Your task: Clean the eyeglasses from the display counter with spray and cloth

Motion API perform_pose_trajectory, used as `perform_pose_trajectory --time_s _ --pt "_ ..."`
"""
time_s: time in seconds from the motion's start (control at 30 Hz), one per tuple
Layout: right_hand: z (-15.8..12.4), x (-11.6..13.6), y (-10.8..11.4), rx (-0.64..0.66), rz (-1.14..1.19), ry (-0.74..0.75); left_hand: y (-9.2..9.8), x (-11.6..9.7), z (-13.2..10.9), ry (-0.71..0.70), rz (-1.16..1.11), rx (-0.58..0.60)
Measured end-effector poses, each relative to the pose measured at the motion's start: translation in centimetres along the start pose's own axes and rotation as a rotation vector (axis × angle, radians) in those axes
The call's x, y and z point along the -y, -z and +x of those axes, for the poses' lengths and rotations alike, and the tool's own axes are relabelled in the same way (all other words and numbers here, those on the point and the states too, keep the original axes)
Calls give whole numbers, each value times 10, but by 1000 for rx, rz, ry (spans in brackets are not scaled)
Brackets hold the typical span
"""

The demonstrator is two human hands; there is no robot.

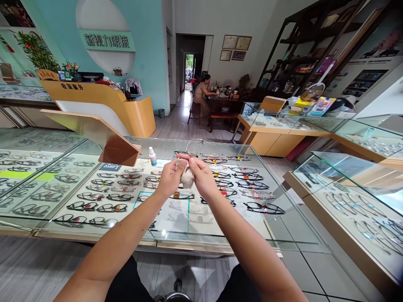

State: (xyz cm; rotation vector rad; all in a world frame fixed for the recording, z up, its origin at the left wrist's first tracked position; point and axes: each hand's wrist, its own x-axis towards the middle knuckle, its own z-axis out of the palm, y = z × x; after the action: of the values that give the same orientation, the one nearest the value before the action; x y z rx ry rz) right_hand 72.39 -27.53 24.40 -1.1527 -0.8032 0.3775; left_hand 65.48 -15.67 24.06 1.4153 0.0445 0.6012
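Note:
Both hands meet above the glass display case (170, 235), fingers closed. A pale, crumpled cloth (188, 180) is pinched in my left hand (171, 176) and hangs down between the two hands. My right hand (203, 176) is closed at the cloth's other side, gripping a pair of eyeglasses (195, 147). One rounded lens of the eyeglasses stands up above the fingertips; the rest is hidden by fingers and cloth. To the left of my left hand, a small white spray bottle (153, 156) with a blue-green label stands upright on the glass.
A wooden-framed mirror or stand (121, 149) leans on the case at the left. Rows of spectacle frames (113, 207) lie under the glass. Another display case (355, 209) is at the right. At the back, a person (201, 94) sits at a dark table.

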Motion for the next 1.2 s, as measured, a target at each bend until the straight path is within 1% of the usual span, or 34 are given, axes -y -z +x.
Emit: perform_pose_trajectory --time_s 0.07,0.2,0.3,0.4,0.5,0.6,0.7,0.77,0.83,0.9,1.1,1.2 --pt "1 0 1 -39 -50 16 1 1 1 32 -19 7" --pt "5 7 10 -136 -56 83 3 0 5 143 -125 98" --pt "6 17 19 -141 -8 108 6 -2 9 215 -215 75" --pt "5 25 24 -87 -13 105 13 -4 15 234 -253 -3" --pt "4 26 24 32 -80 119 20 -6 19 191 -254 -45" --pt "4 22 20 133 -160 92 23 -9 20 123 -236 -40" --pt "4 17 18 157 -221 23 22 -11 19 77 -200 -12" --pt "4 16 17 165 -227 -24 21 -12 18 75 -167 1" --pt "4 16 17 173 -223 -39 22 -12 17 90 -130 14" --pt "4 16 17 181 -206 -54 24 -12 18 104 -105 47" --pt "3 17 17 178 -81 -174 36 -18 20 75 -73 231" --pt "4 17 18 167 -34 -204 36 -22 18 69 -55 278"
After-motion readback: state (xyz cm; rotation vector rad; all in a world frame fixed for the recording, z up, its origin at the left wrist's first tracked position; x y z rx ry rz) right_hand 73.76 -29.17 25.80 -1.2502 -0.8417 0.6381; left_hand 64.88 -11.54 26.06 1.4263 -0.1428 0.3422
